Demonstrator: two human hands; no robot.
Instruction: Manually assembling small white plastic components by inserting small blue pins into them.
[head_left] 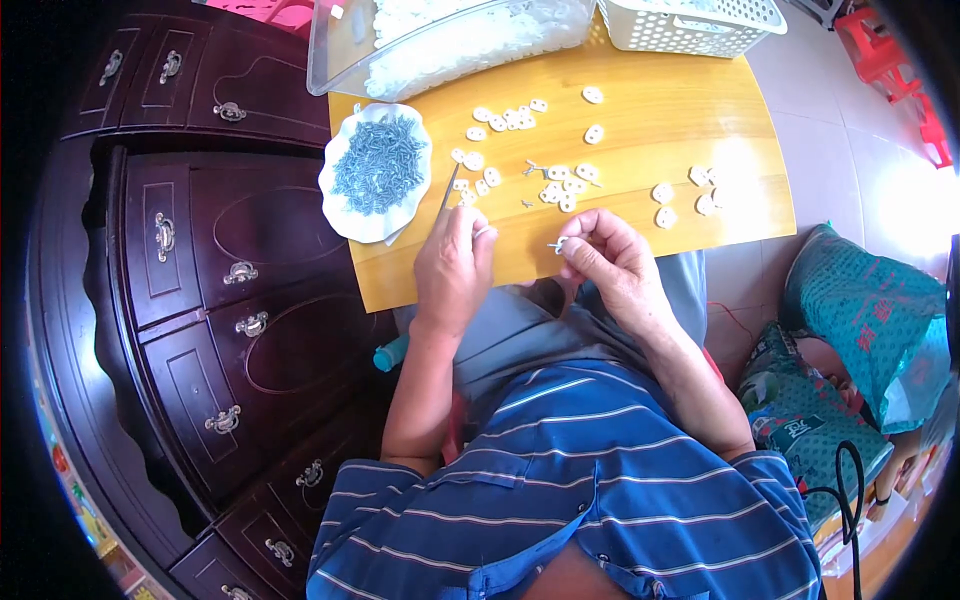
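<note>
My left hand [452, 268] is closed around a thin, pointed metal tool [449, 190] that sticks up past the knuckles; its exact kind is unclear. A bit of white shows at that hand's fingertips, too small to make out. My right hand [612, 262] pinches a small white plastic piece [563, 243] between thumb and fingers, with a grey screw [552, 246] jutting from it toward the left. Both hands are over the near edge of the wooden table [430, 285]. Beyond them lies a cluster of similar white pieces [566, 188], with a few loose screws [532, 168] beside it.
A scalloped white dish [329, 190] full of grey screws [382, 165] stands at the table's left. At the back are a clear bin [325, 60] of white pieces and a white perforated basket [690, 38]. Dark drawers [250, 220] border the left; green bags [860, 300] lie right.
</note>
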